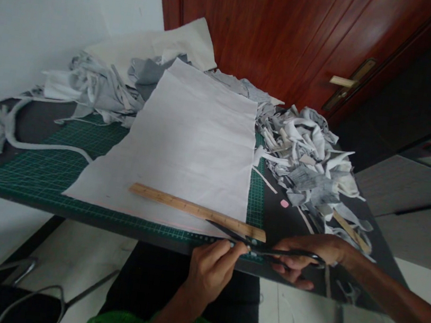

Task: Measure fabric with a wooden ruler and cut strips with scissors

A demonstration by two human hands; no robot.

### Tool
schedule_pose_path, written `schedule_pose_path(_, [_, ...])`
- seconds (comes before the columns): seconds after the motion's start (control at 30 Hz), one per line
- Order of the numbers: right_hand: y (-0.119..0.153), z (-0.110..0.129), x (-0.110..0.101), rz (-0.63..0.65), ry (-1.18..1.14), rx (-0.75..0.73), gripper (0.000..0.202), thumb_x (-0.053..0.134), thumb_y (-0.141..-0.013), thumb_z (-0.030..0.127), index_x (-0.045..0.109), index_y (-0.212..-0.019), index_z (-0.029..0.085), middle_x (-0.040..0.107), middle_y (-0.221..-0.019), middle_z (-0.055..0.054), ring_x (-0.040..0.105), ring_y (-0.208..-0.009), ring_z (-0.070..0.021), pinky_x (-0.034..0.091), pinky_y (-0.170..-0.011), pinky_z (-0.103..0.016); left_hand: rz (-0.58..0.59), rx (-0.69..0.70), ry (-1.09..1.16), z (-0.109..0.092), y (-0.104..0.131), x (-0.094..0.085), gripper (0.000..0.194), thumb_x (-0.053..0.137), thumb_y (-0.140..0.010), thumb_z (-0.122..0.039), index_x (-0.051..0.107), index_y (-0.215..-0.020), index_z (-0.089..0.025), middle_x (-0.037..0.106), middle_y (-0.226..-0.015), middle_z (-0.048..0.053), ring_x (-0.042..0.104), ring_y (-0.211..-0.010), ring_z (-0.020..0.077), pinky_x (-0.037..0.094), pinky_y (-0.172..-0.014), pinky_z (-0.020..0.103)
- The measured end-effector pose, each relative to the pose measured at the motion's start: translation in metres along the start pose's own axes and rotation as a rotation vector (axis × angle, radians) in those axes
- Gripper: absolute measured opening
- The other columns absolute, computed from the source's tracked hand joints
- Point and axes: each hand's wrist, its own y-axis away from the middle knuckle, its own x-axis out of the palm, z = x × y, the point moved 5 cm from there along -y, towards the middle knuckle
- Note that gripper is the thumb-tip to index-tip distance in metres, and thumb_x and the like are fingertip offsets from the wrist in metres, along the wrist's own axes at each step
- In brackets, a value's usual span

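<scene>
A large piece of white cloth (198, 143) lies spread over a green cutting mat (38, 168). My right hand (306, 257) grips black-handled scissors (265, 252) by their loops. Their blades point left, along the cloth's near edge by its right corner. My left hand (210, 268) is closed in a pinch at that near edge, just beside the blades; its fingertips partly hide what they hold, which looks like the cloth's edge. A wooden ruler (196, 210) rests across the cloth, slightly slanted, just beyond the scissors, with neither hand on it.
Grey and white fabric scraps (305, 147) are heaped on the right of the dark table (287, 220). More crumpled cloth (93, 85) sits at the back left. A small pink piece (284, 204) and a wooden stick (352, 231) lie at right. Behind stands a wooden door (266, 29).
</scene>
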Motion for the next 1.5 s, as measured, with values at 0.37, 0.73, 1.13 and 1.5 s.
schedule_pose_path(0.37, [-0.002, 0.007, 0.005, -0.008, -0.083, -0.091, 0.050, 0.084, -0.081, 0.056, 0.057, -0.084, 0.013, 0.042, -0.057, 0.010, 0.040, -0.044, -0.0040, 0.042, -0.039, -0.015, 0.023, 0.000, 0.015, 0.001, 0.002, 0.001, 0.020, 0.058, -0.101, -0.005, 0.074, -0.106, -0.017, 0.066, -0.069, -0.002, 0.064, -0.060, 0.0094, 0.048, -0.063, 0.024])
schedule_pose_path(0.73, [-0.003, 0.002, 0.004, -0.038, -0.029, -0.116, 0.048, 0.081, -0.084, 0.057, 0.054, -0.080, 0.016, 0.042, -0.056, 0.011, 0.043, -0.039, -0.0042, 0.039, -0.035, -0.015, 0.024, 0.025, -0.002, -0.001, 0.001, 0.000, 0.022, 0.056, -0.102, -0.005, 0.074, -0.102, -0.017, 0.064, -0.067, -0.002, 0.061, -0.058, 0.0094, 0.044, -0.061, 0.025])
schedule_pose_path(1.13, [-0.006, -0.002, 0.002, -0.042, -0.057, -0.120, 0.051, 0.088, -0.077, 0.054, 0.052, -0.076, 0.016, 0.044, -0.052, 0.011, 0.042, -0.036, -0.0036, 0.041, -0.033, -0.014, 0.025, 0.044, -0.021, -0.002, 0.002, -0.002, 0.024, 0.055, -0.101, -0.004, 0.075, -0.103, -0.018, 0.063, -0.065, -0.003, 0.060, -0.056, 0.0096, 0.044, -0.060, 0.025])
schedule_pose_path(1.5, [-0.003, 0.002, 0.003, -0.071, 0.013, -0.046, 0.053, 0.083, -0.080, 0.059, 0.050, -0.075, 0.018, 0.041, -0.052, 0.012, 0.040, -0.036, -0.0031, 0.040, -0.034, -0.014, 0.051, 0.039, 0.008, -0.003, 0.000, -0.003, 0.025, 0.053, -0.102, -0.005, 0.074, -0.107, -0.017, 0.064, -0.067, -0.002, 0.062, -0.058, 0.0092, 0.047, -0.061, 0.023])
